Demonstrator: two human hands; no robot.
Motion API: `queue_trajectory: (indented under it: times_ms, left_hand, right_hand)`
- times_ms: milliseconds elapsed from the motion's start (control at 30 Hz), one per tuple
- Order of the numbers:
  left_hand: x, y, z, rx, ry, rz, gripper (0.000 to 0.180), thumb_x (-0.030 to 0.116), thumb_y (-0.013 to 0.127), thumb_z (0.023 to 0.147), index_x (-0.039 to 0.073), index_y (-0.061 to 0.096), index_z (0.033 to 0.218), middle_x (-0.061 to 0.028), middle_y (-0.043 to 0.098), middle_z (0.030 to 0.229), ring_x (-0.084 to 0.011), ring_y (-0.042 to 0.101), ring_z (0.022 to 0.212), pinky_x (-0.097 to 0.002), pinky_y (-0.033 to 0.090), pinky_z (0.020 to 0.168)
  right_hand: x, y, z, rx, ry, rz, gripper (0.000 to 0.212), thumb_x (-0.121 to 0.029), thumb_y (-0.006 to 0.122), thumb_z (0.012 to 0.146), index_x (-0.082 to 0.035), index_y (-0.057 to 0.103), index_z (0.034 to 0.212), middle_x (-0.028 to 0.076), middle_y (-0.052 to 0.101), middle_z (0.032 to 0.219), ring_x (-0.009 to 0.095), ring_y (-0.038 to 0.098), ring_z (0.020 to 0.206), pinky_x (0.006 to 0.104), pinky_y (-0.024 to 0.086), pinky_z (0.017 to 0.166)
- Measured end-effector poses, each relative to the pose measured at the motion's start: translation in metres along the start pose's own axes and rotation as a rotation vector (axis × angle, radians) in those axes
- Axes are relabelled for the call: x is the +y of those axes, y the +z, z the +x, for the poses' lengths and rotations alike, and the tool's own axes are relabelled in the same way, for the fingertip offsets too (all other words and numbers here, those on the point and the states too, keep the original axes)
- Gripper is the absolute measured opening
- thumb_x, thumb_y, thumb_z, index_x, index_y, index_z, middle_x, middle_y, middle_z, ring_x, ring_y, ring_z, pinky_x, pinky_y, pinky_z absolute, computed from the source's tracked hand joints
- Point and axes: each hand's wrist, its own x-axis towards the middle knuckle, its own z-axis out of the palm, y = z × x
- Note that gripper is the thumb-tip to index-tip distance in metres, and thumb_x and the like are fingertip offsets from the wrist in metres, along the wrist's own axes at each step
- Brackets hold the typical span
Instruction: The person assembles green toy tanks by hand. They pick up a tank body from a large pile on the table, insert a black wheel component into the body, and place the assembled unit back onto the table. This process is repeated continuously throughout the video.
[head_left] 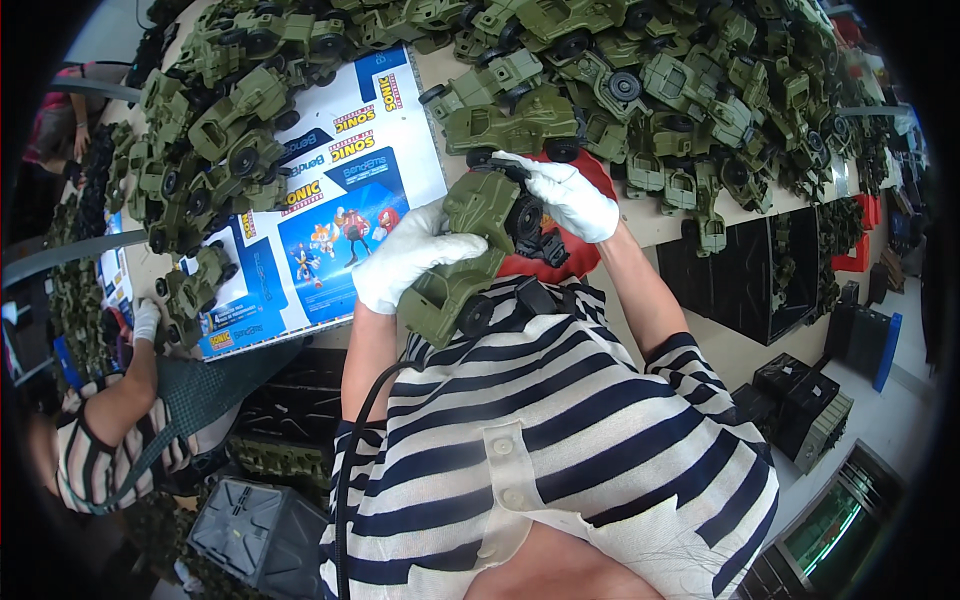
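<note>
A large olive-green toy jeep [455, 290] is tilted in front of my chest. My left hand [408, 258], in a white glove, is closed around its side, thumb across the body. At the jeep's upper end, the fingers of my gloved right hand [572, 196] are pinched at a small black part, its kind partly hidden by the fingertips. A black wheel [524, 218] shows on the jeep's right side. Behind it lies a red container or cloth [596, 178] with small black parts [548, 248] over it. Another green jeep [515, 128] stands just beyond my hands.
Piles of green toy jeeps [690, 90] cover the table's far side and left [225, 130]. A printed blue and white cardboard sheet [415, 150] lies to my left. Beyond it, a co-worker's gloved hand [146, 320] rests near another jeep. A grey crate [255, 535] stands low at left.
</note>
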Motion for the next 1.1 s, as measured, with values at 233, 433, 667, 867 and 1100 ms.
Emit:
queue_trajectory:
  times_ms: [233, 433, 667, 867, 1100]
  left_hand:
    - [0.006, 0.004, -0.001, -0.015, -0.036, 0.001, 0.06, 0.016, 0.079, 0.08, -0.005, 0.055, 0.131, -0.0063, 0.067, 0.105, -0.009, 0.062, 0.087, -0.0222, 0.05, 0.076]
    - [0.002, 0.008, 0.001, 0.022, 0.017, -0.126, 0.06, 0.008, 0.08, 0.079, -0.003, 0.055, 0.133, -0.0057, 0.068, 0.107, -0.0088, 0.063, 0.089, -0.0221, 0.051, 0.078]
    - [-0.02, 0.061, 0.015, 0.198, 0.349, -0.194, 0.073, 0.02, 0.077, 0.087, 0.01, 0.039, 0.149, -0.0054, 0.063, 0.123, -0.0127, 0.06, 0.111, -0.0294, 0.048, 0.097]
    - [-0.046, 0.03, 0.046, 0.295, 0.699, -0.021, 0.078, 0.062, 0.056, 0.093, 0.003, 0.044, 0.143, -0.0138, 0.051, 0.138, -0.0246, 0.048, 0.129, -0.0372, 0.036, 0.11]
    - [-0.04, 0.034, 0.042, 0.48, 0.816, 0.215, 0.053, 0.046, 0.054, 0.097, -0.002, 0.058, 0.119, -0.0149, 0.062, 0.112, -0.0261, 0.06, 0.105, -0.0365, 0.046, 0.094]
  right_hand:
    - [0.0, -0.009, -0.002, -0.022, 0.054, -0.143, 0.049, -0.023, 0.057, 0.101, 0.0, 0.048, 0.144, 0.007, 0.057, 0.137, 0.012, 0.048, 0.125, 0.0271, 0.034, 0.108]
    - [-0.015, -0.007, 0.002, -0.036, -0.134, -0.461, 0.045, -0.029, 0.049, 0.104, -0.002, 0.053, 0.14, 0.01, 0.063, 0.127, 0.017, 0.054, 0.119, 0.0304, 0.036, 0.108]
    - [-0.008, 0.023, 0.016, 0.274, -0.015, -0.095, 0.059, -0.043, 0.027, 0.109, 0.001, 0.062, 0.126, 0.011, 0.064, 0.124, 0.017, 0.057, 0.116, 0.0317, 0.04, 0.107]
    - [-0.007, 0.039, 0.021, 0.3, -0.345, -0.603, 0.042, -0.03, 0.04, 0.104, 0.001, 0.062, 0.123, 0.017, 0.061, 0.123, 0.03, 0.058, 0.116, 0.0359, 0.044, 0.102]
    - [0.002, 0.068, 0.005, 0.42, -0.502, -0.789, 0.047, -0.012, 0.07, 0.077, -0.002, 0.057, 0.122, 0.02, 0.062, 0.112, 0.038, 0.061, 0.106, 0.0416, 0.049, 0.092]
